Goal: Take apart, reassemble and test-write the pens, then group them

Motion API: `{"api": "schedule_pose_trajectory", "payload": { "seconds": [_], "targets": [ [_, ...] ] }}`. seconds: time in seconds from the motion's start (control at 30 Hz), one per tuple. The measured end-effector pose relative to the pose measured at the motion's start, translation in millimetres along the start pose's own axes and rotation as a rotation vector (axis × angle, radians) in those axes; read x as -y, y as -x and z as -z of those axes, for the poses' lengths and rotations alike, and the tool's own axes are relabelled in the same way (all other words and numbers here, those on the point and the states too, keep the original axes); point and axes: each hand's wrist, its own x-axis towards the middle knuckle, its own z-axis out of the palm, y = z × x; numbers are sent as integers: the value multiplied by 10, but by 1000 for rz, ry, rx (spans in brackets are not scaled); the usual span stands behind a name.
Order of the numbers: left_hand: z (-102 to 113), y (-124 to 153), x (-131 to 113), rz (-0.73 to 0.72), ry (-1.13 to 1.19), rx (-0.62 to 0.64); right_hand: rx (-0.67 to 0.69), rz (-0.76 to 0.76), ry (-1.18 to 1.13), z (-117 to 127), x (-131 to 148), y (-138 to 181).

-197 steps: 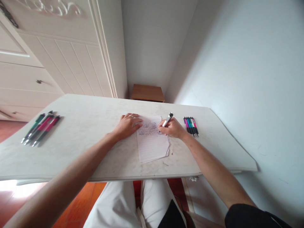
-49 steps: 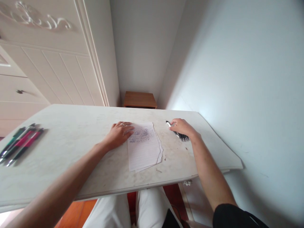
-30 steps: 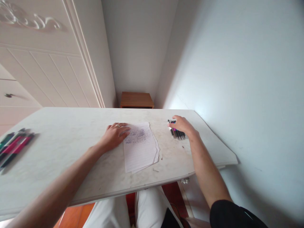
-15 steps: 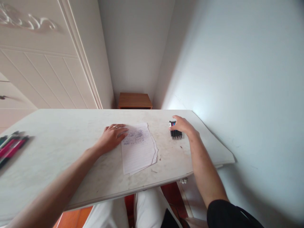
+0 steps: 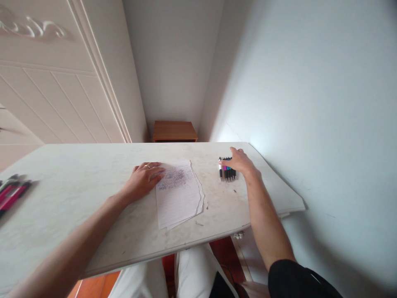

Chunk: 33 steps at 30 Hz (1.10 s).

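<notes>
My left hand lies flat on the table, its fingertips resting on the left edge of lined paper sheets that carry dense blue scribbles. A ring is on one of its fingers. To the right of the paper, my right hand hovers low over a row of pens with black grips. Its thumb reaches to the white pen at the row's left end, and the fingers are spread toward the far side. Part of the row is hidden beneath the hand.
Several pink and dark pens lie at the table's left edge. The white table meets a pale wall on the right. A white cabinet stands at the far left, and a brown wooden unit is beyond the table.
A gap has appeared between the white pen and the other pens, and more coloured barrels show. My right hand has shifted slightly. My left hand stays on the paper; the view turned a little.
</notes>
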Motion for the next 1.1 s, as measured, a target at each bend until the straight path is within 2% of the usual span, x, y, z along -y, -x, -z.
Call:
{"api": "schedule_pose_trajectory", "payload": {
  "seconds": [0.2, 0.53, 1.1],
  "targets": [
    [1, 1, 5, -6, 1, -4, 105, 10, 23, -59, 51, -31],
    [6, -8, -7, -4, -4, -3, 82, 129, 66, -115, 90, -94],
    [19, -7, -17, -1, 3, 10, 78, 198, 16, -112, 35, -110]
  ]
}}
